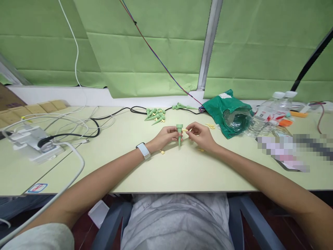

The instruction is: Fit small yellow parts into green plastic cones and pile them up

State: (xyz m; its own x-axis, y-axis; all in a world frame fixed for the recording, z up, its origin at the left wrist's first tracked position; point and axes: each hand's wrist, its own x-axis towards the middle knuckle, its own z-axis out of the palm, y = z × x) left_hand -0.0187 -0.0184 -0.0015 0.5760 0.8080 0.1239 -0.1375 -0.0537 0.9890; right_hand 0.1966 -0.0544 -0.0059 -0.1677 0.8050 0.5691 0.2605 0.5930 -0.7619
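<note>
fingers of your left hand (pixel 166 135) curl closed around a tapered green plastic spike (pixel 179 139), which stands upright, point down, just above the middle of the desk. the firm hold seems meant to keep it steady and leave its wide top exposed. your right hand (pixel 201 136) faces it from the right, with thumb and forefinger pinched narrow on a small yellow plastic piece (pixel 185 130), holding that piece level with the spike's top. whether the two touch is too small to tell.

more small yellow plastic pieces (pixel 210 126) lie loose on the pale green desk (pixel 182 173) around your hands, within a short reach. a white-strapped smartwatch (pixel 143 150) sits on your left wrist. toward the far edge, a heap of matching green spikes (pixel 155 116) lies close enough to pick from, some with yellow bits on them. a few joined green spikes (pixel 180 106) lie to its right, near a crumpled green plastic bag (pixel 226 113). clear plastic water bottles (pixel 270 116) stand at the far right. at the left, a black cable (pixel 70 134) loops past a blurred white electrical device (pixel 33 144), both set well apart from your hands.
</note>
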